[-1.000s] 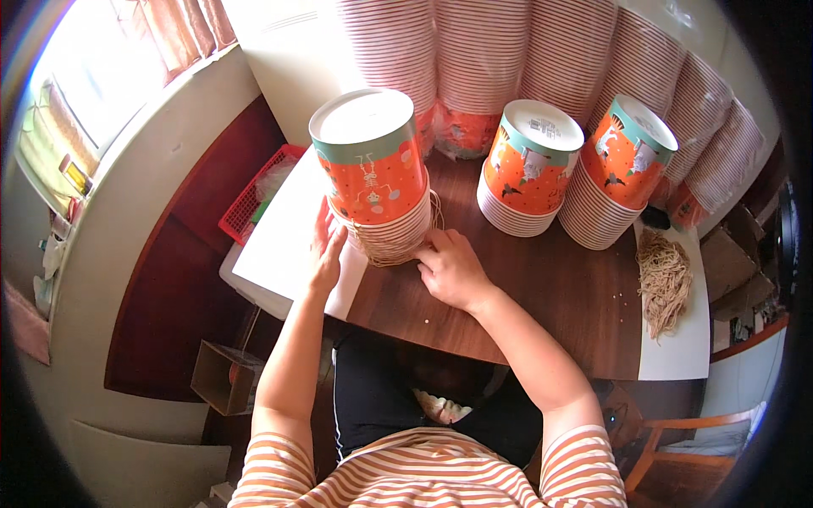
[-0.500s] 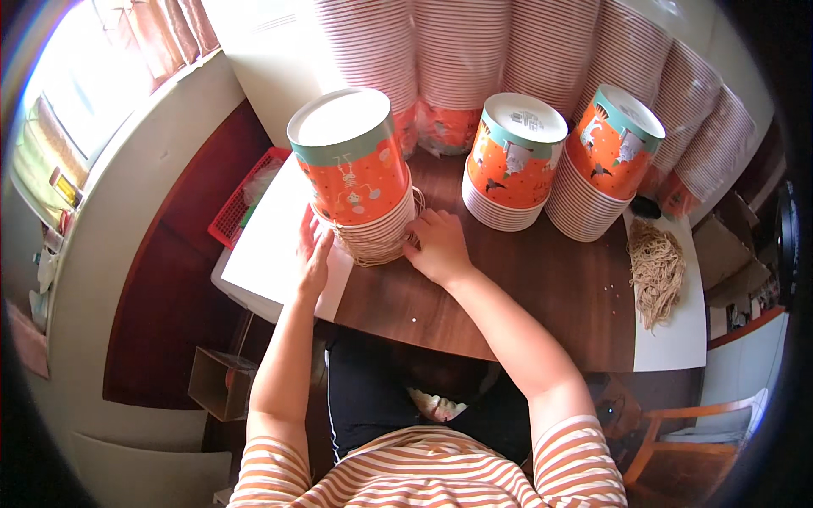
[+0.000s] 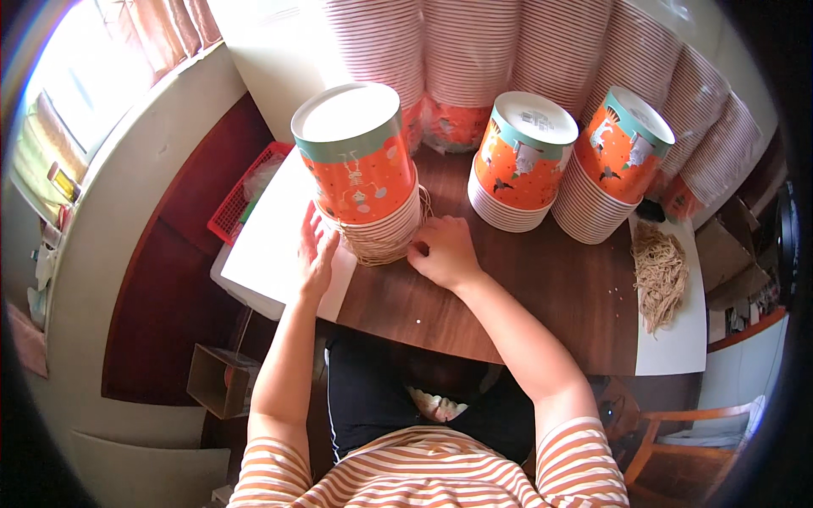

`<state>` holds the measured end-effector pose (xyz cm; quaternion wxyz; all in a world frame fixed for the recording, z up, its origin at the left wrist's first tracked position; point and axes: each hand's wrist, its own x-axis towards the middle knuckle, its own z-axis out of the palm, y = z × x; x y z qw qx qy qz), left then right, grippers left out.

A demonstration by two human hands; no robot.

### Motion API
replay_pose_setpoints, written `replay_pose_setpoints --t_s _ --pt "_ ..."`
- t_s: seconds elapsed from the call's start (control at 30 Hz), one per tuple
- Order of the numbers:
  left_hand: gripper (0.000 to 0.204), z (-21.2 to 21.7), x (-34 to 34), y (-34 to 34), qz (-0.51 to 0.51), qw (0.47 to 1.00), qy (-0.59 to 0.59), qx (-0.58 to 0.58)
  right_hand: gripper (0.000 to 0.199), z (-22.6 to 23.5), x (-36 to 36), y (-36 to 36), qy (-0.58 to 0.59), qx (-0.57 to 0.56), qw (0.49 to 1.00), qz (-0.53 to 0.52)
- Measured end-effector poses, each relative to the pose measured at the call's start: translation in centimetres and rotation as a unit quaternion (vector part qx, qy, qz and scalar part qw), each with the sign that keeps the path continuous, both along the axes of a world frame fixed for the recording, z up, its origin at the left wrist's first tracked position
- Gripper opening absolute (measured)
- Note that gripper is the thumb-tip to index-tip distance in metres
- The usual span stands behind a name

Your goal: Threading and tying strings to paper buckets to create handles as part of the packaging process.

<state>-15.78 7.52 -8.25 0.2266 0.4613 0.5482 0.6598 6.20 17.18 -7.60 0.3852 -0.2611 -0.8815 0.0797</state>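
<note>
An upside-down stack of orange paper tubs [image 3: 364, 190] with a green band and a white base on top stands in front of me. Loops of tan string [image 3: 373, 247] circle its lower rims and bulge out on the right. My left hand [image 3: 317, 258] lies along the stack's left side, fingers stretched and open, holding nothing visible. On the right side my right hand [image 3: 447, 252] is closed, its curled fingers at the string loops. Its fingertips are partly hidden behind the hand.
Two more tub stacks, a shorter one [image 3: 520, 169] and a taller one [image 3: 611, 169], stand to the right. A tan string bundle [image 3: 660, 275] lies at the table's right end. Tall wrapped tub columns [image 3: 470, 59] line the back. A red basket [image 3: 241, 199] sits left of the brown table [image 3: 508, 296].
The whole view has shifted slightly, moving the stacks a little right in the picture. Both hands keep their places beside the stack; the right fingers are curled a bit more.
</note>
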Motion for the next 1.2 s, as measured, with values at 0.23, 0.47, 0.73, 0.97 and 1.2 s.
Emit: replay_pose_setpoints --t_s 0.23,0.47,0.73,0.97,1.2 --pt "0.027 1.6 3.8 -2.0 0.214 0.788 0.563 0.127 0.019 0.1 0.1 -0.2 0.08 -0.332 0.937 -0.076" --pt "0.022 2.5 5.2 -0.3 0.119 0.673 0.729 0.029 0.022 0.3 0.1 -0.7 0.103 -0.417 0.902 -0.049" --pt "0.016 2.6 6.9 0.8 0.078 0.671 0.736 0.043 0.022 -0.6 0.5 -0.5 0.118 -0.428 0.895 -0.036" --pt "0.01 2.5 7.9 1.6 0.086 0.645 0.76 -0.003 0.023 -0.5 0.7 -0.4 0.122 -0.418 0.899 -0.034" --pt "0.009 1.8 8.0 2.5 0.09 0.635 0.767 -0.022 0.023 -1.3 0.8 0.2 0.12 -0.443 0.888 -0.024"
